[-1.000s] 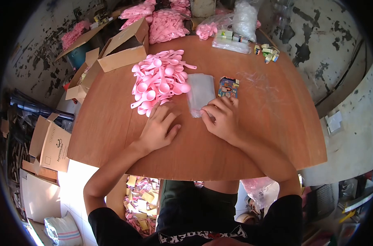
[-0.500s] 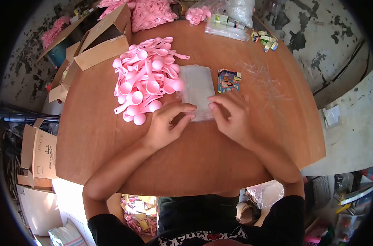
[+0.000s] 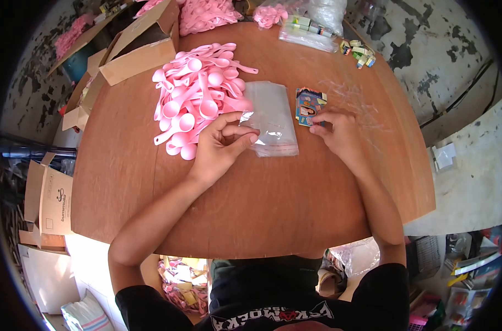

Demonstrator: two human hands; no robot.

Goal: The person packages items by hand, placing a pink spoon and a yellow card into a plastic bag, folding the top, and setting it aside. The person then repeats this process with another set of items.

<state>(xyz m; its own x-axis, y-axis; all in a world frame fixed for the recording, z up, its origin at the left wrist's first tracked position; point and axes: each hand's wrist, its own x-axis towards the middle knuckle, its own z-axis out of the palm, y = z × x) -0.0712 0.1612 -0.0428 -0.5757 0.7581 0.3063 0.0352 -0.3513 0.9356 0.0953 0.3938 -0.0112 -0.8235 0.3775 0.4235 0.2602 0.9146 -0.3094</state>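
My left hand (image 3: 216, 144) pinches the edge of a clear plastic bag (image 3: 270, 135), beside a stack of such bags (image 3: 275, 99) on the table. Just left of it lies a heap of pink plastic spoons (image 3: 198, 91). My right hand (image 3: 340, 131) is closed in a pinch at the lower corner of a small stack of printed cards (image 3: 309, 105). Its fingertips touch the top card, and part of that corner is hidden behind them.
Behind the spoons stand an open cardboard box (image 3: 138, 52) and a bag of more pink spoons (image 3: 209, 14). Plastic packs (image 3: 306, 36) and small card bundles (image 3: 361, 55) lie at the table's far side. Thin plastic strips (image 3: 353, 99) are scattered right of the cards.
My left hand has drawn a bag's edge loose, pinched in its fingers. My right hand has moved right from the bag stack to the printed cards.
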